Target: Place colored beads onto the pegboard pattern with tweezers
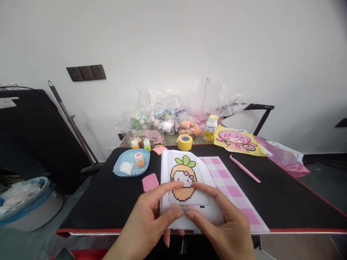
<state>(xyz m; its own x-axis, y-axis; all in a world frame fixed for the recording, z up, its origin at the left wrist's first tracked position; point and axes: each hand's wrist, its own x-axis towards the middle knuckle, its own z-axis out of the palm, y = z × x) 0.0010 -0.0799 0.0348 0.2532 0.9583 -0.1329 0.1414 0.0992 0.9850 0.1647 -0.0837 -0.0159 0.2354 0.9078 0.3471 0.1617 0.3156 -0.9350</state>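
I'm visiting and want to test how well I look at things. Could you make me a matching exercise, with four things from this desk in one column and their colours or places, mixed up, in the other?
Things:
1. roll of tape
2. plate
3. small dish
4. checkered sheet

Colours or places:
A. pink, between the plate and the person's left hand
B. partly covered by the picture page
C. yellow all round its outside
D. light blue, with a small jar on it

Right pairs: 1-C, 2-D, 3-A, 4-B
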